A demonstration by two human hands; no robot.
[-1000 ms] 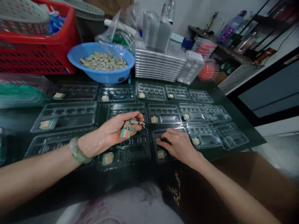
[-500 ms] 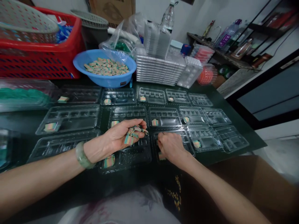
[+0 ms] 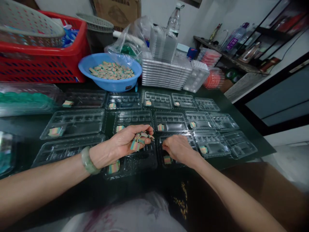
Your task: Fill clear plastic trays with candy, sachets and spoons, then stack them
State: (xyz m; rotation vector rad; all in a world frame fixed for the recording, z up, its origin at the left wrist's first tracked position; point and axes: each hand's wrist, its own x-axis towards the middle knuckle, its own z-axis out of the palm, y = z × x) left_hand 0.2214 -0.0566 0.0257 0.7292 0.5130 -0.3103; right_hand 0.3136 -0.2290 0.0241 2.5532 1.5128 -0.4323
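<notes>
Fingers of the right hand [image 3: 178, 148] bend down and draw together at the left side of a near-row tray [image 3: 192, 141]; cannot tell whether a piece sits between the tips. Just nearer, in that tray's near-left compartment, striped squares [image 3: 167, 159] lie partly beneath the hand. Left hand [image 3: 124, 138], palm up, fingers curled around a loose handful of pieces [image 3: 138, 140]; one square hangs at the palm's lower edge.

Handling, my judgement: keep the left palm level and deeply cupped, or that edge square could drop. Bring it close to the right hand for a short reach. Lower pieces flat inside the compartment walls before letting go; light pinch, since they look thin. Lift straight up, clear of the squares below.

Outward: neighbouring tray [image 3: 142, 161] left of that one, under the left hand, its own squares [image 3: 114, 167] near-left. More trays stand in rows on the dark table [image 3: 142, 190]. Far left of centre, blue bowl [image 3: 108, 85] with many more squares.
</notes>
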